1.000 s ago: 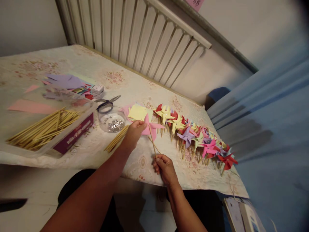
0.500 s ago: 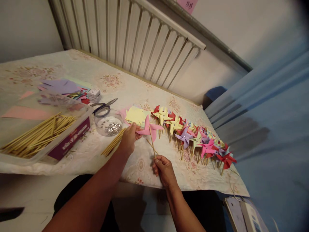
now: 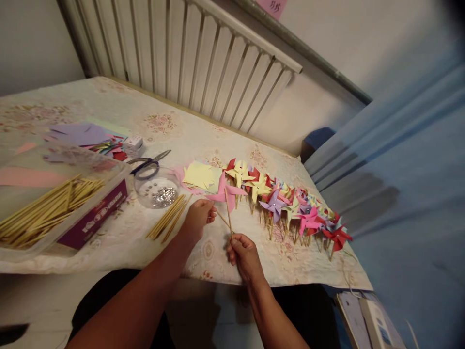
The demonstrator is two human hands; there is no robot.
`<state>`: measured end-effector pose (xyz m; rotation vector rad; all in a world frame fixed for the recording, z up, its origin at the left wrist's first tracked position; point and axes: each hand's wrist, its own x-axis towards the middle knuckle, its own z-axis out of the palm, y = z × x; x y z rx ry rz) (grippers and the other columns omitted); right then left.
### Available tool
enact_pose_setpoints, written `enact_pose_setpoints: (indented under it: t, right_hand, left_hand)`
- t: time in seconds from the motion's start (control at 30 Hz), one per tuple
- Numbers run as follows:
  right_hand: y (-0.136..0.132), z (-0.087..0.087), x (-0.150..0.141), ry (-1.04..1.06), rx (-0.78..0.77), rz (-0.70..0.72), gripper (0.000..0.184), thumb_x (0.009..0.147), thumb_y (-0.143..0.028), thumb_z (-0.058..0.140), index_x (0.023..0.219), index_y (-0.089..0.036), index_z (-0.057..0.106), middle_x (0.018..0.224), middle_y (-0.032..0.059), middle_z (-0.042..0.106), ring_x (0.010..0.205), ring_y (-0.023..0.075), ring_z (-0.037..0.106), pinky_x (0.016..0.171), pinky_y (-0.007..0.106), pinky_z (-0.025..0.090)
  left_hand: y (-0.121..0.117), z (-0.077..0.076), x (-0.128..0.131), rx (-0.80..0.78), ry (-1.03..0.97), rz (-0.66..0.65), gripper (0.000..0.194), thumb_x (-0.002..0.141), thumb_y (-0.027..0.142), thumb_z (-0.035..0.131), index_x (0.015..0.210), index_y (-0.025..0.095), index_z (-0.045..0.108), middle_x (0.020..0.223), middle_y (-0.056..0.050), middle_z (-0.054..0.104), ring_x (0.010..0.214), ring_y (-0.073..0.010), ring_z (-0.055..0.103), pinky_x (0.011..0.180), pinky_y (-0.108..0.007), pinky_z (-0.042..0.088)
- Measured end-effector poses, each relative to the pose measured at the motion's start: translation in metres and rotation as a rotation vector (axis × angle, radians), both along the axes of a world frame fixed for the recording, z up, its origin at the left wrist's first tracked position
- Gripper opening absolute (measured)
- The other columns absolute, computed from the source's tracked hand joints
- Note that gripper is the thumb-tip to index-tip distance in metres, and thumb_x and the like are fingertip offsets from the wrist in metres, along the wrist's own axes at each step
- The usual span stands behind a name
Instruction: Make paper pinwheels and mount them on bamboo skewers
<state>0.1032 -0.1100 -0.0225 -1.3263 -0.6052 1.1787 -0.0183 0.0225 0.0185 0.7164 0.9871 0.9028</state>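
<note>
My right hand [image 3: 245, 254] is closed round the lower end of a thin wooden stick [image 3: 228, 213]. A pink paper pinwheel [image 3: 222, 195] is on top of that stick, with its back towards me. Just below the pinwheel's left blade, my left hand [image 3: 200, 215] has its fingers curled together; whatever lies between them is hidden. A second thin stick [image 3: 223, 219] slants from beside the left fingertips towards the held stick. Left of my left hand, several loose sticks [image 3: 166, 218] lie on the cloth. Yellow paper squares [image 3: 198, 175] lie behind the hands.
Many finished pinwheels [image 3: 275, 204] stand in rows on the right. A round clear dish [image 3: 156, 191] holds small metal pieces, with scissors [image 3: 148, 165] behind it. A plastic box [image 3: 116, 189] of sticks stands left, near coloured paper [image 3: 80, 134] and a small white box [image 3: 133, 142].
My left hand has let go of the pink pinwheel's blade and moved down and slightly left. My right hand still grips the stick. The whole view has shifted a little.
</note>
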Motion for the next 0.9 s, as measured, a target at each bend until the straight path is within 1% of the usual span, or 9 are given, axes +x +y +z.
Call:
enact_pose_setpoints:
  t: [0.17,0.27,0.4,0.53,0.67,0.9]
  right_hand:
    - [0.001,0.001,0.0,0.003,-0.005,-0.004,0.026,0.069,-0.037,0.074,0.077,-0.016,0.061,0.056,-0.0026,0.062,0.035,0.0048,0.042,0.035,0.017,0.031]
    - [0.001,0.001,0.0,-0.004,-0.005,-0.01,0.026,0.07,-0.038,0.074,0.077,-0.016,0.061,0.056,-0.0025,0.062,0.036,0.0048,0.042,0.035,0.017,0.031]
    - [0.001,0.001,0.0,-0.002,0.001,-0.01,0.026,0.07,-0.037,0.074,0.076,-0.016,0.06,0.057,-0.0023,0.063,0.036,0.0045,0.041,0.035,0.017,0.031]
    - [0.001,0.001,0.0,-0.005,0.005,0.001,0.026,0.07,-0.037,0.073,0.075,-0.016,0.059,0.056,-0.0022,0.063,0.036,0.0042,0.041,0.036,0.017,0.031]
    - [0.002,0.001,0.0,-0.011,0.003,0.001,0.026,0.07,-0.037,0.073,0.075,-0.016,0.06,0.057,-0.0022,0.063,0.036,0.004,0.04,0.036,0.016,0.03]
    - [0.002,0.0,-0.001,-0.033,-0.001,0.003,0.025,0.07,-0.035,0.073,0.076,-0.016,0.06,0.059,-0.0016,0.064,0.036,0.0044,0.041,0.036,0.017,0.03]
  left_hand:
    - [-0.013,-0.006,0.009,0.102,0.039,-0.168,0.017,0.068,0.03,0.063,0.07,0.014,0.056,0.072,-0.002,0.062,0.056,-0.0079,0.051,0.057,-0.022,0.041]
    - [-0.016,-0.008,0.01,0.146,0.033,-0.221,0.019,0.068,0.031,0.063,0.073,0.014,0.058,0.075,-0.003,0.064,0.059,-0.0088,0.053,0.059,-0.023,0.041]
    - [-0.017,-0.011,0.011,0.153,0.023,-0.245,0.021,0.064,0.031,0.065,0.077,0.014,0.06,0.069,0.0,0.061,0.058,-0.0096,0.054,0.059,-0.023,0.041]
    - [-0.021,-0.014,0.013,0.142,-0.006,-0.292,0.022,0.062,0.029,0.067,0.075,0.015,0.057,0.06,0.003,0.056,0.053,-0.0083,0.05,0.054,-0.022,0.038]
    - [-0.026,-0.015,0.016,0.122,-0.043,-0.331,0.019,0.063,0.028,0.066,0.072,0.015,0.056,0.063,0.002,0.059,0.052,-0.0079,0.051,0.053,-0.022,0.039]
    - [-0.028,-0.01,0.017,0.111,-0.043,-0.313,0.015,0.061,0.025,0.064,0.068,0.015,0.055,0.062,-0.001,0.062,0.05,-0.0081,0.05,0.051,-0.022,0.038]
